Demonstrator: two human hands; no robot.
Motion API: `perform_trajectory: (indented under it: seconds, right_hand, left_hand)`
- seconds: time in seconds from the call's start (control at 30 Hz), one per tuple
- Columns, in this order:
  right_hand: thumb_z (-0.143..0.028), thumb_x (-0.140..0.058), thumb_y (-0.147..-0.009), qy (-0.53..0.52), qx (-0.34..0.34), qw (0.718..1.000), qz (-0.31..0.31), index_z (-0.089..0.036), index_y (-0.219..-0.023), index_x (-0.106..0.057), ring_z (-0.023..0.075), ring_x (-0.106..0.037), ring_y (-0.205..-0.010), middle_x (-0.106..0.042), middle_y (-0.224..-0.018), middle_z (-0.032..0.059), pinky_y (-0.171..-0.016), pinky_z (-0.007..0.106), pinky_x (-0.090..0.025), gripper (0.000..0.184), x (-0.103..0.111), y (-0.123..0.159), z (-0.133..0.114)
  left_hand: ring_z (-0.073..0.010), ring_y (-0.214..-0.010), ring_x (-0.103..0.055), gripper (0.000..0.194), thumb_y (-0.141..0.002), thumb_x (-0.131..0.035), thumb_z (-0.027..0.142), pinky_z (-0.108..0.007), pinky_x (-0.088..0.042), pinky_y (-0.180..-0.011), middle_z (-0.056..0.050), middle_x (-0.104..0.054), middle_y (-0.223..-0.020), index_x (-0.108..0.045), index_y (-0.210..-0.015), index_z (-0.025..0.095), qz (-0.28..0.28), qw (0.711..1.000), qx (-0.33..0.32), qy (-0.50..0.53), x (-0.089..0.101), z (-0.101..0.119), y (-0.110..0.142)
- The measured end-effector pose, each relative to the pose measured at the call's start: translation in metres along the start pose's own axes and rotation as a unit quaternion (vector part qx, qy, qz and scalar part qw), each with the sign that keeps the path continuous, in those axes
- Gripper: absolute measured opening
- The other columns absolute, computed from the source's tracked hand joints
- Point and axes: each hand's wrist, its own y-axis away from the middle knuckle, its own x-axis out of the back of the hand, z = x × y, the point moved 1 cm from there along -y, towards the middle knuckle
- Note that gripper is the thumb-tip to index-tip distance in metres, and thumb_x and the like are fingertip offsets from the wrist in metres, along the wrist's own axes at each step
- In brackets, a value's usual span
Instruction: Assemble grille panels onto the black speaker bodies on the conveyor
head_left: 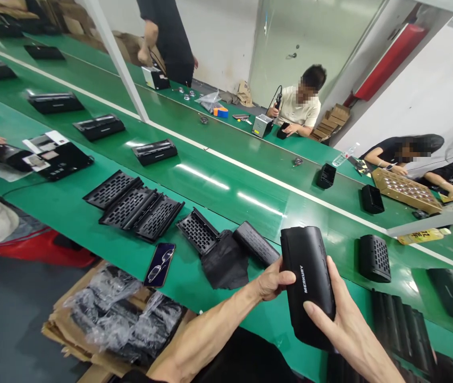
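Observation:
Between my hands is a black speaker housing [308, 303] marked MERKURY, tilted above the green bench edge. My left hand [272, 279] grips its left side, thumb on the front face. On its right side my right hand [340, 314] is closed, with the thumb across the lower front; its other fingers are partly hidden behind. Just left of the housing lie a black slotted cover [255, 243], a dark cloth [226, 263] and another perforated panel [198, 230]. Several perforated black panels [133, 205] overlap farther left on the bench.
A phone with glasses on it [159, 265] lies near the bench edge. Below stands a cardboard box [57, 322] with plastic-wrapped parts. Black housings [155, 152] sit along the green conveyor [226, 159]. Stacked black parts [404, 330] are at right. Co-workers sit across the line.

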Motion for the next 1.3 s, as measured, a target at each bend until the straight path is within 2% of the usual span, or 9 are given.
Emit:
perform_trajectory:
  seconds: [0.17,0.33,0.47,0.6,0.7,0.83,1.03,1.17,1.3]
  right_hand:
    - [-0.056,-0.074,-0.091,-0.054,0.039,0.998,0.021,-0.037,-0.172,-0.018,0.0405,-0.040,-0.155,-0.033,-0.173,0.0100,-0.121,0.062,-0.041,0.099,0.008,0.000,0.010]
    - [-0.057,-0.088,-0.077,-0.120,0.017,0.967,0.224,-0.030,-0.170,-0.019,0.0451,-0.035,-0.155,-0.031,-0.170,0.0162,-0.119,0.066,-0.041,0.119,-0.034,0.020,0.024]
    - [-0.051,-0.085,-0.081,-0.102,0.057,0.930,0.348,-0.028,-0.154,-0.047,0.0413,-0.051,-0.142,-0.050,-0.155,0.0143,-0.117,0.064,-0.043,0.086,-0.050,0.015,0.027]
    - [-0.052,-0.083,-0.080,-0.115,0.048,0.939,0.319,-0.027,-0.148,-0.055,0.0397,-0.060,-0.134,-0.059,-0.148,0.0123,-0.108,0.054,-0.053,0.077,-0.029,0.021,0.042]
    - [-0.054,-0.083,-0.079,-0.140,0.020,0.957,0.253,-0.028,-0.149,-0.055,0.0402,-0.061,-0.131,-0.059,-0.150,0.0118,-0.102,0.050,-0.056,0.079,-0.018,0.034,0.053]
    - [-0.059,-0.079,-0.082,-0.153,-0.010,0.966,0.207,-0.031,-0.149,-0.051,0.0427,-0.058,-0.131,-0.056,-0.152,0.0118,-0.101,0.052,-0.054,0.078,-0.015,0.037,0.053]
    - [-0.063,-0.078,-0.084,-0.192,-0.019,0.965,0.176,-0.033,-0.150,-0.049,0.0427,-0.058,-0.131,-0.055,-0.153,0.0141,-0.102,0.055,-0.053,0.077,0.011,0.023,0.065]
    - [-0.073,-0.073,-0.082,-0.294,0.030,0.936,0.189,-0.042,-0.170,-0.002,0.0464,-0.049,-0.146,-0.034,-0.172,0.0154,-0.105,0.060,-0.053,0.117,-0.001,0.017,0.077]
    - [-0.074,-0.078,-0.075,-0.198,0.031,0.962,0.186,-0.042,-0.171,-0.005,0.0514,-0.050,-0.143,-0.046,-0.166,0.0123,-0.106,0.069,-0.049,0.125,-0.036,0.003,0.068]
  left_hand:
    - [-0.0367,-0.124,-0.068,0.080,-0.073,-0.093,0.043,-0.045,-0.054,-0.101,-0.014,-0.073,-0.134,-0.062,-0.144,0.021,0.048,0.998,-0.047,-0.010,-0.002,0.004,-0.010]
    - [-0.0329,-0.121,-0.069,0.083,-0.069,-0.096,0.039,-0.044,-0.054,-0.102,-0.011,-0.074,-0.131,-0.061,-0.142,0.024,0.123,0.986,-0.112,-0.005,-0.012,0.007,-0.016]
    - [-0.0319,-0.111,-0.072,0.081,-0.069,-0.096,0.046,-0.044,-0.059,-0.092,-0.010,-0.075,-0.124,-0.061,-0.140,0.026,0.135,0.988,-0.073,-0.011,-0.009,0.005,-0.017]
    - [-0.0386,-0.125,-0.066,0.104,-0.066,-0.095,0.060,-0.058,-0.054,-0.104,-0.016,-0.065,-0.145,-0.049,-0.155,0.030,0.115,0.985,-0.050,-0.115,0.008,0.050,-0.018]
    - [-0.0430,-0.147,-0.047,0.132,-0.048,-0.106,0.038,-0.057,-0.039,-0.122,-0.015,-0.043,-0.168,-0.040,-0.163,0.034,0.043,0.941,-0.079,-0.325,0.010,0.104,-0.021]
    - [-0.0423,-0.142,-0.052,0.108,-0.062,-0.099,0.041,-0.054,-0.039,-0.121,-0.010,-0.056,-0.156,-0.051,-0.158,0.031,-0.045,0.890,-0.032,-0.453,-0.004,0.135,-0.025]
    - [-0.0358,-0.124,-0.063,0.100,-0.061,-0.097,0.039,-0.045,-0.048,-0.110,-0.009,-0.063,-0.146,-0.056,-0.152,0.027,0.057,0.933,-0.084,-0.346,0.007,0.091,-0.021]
    - [-0.0341,-0.128,-0.062,0.089,-0.068,-0.090,0.046,-0.047,-0.044,-0.114,-0.008,-0.067,-0.142,-0.058,-0.149,0.028,0.119,0.979,-0.107,-0.128,0.013,0.030,-0.015]
    - [-0.0412,-0.138,-0.056,0.083,-0.082,-0.068,0.075,-0.058,-0.046,-0.111,-0.017,-0.064,-0.149,-0.060,-0.148,0.025,0.070,0.996,0.051,0.014,0.006,-0.026,-0.006]
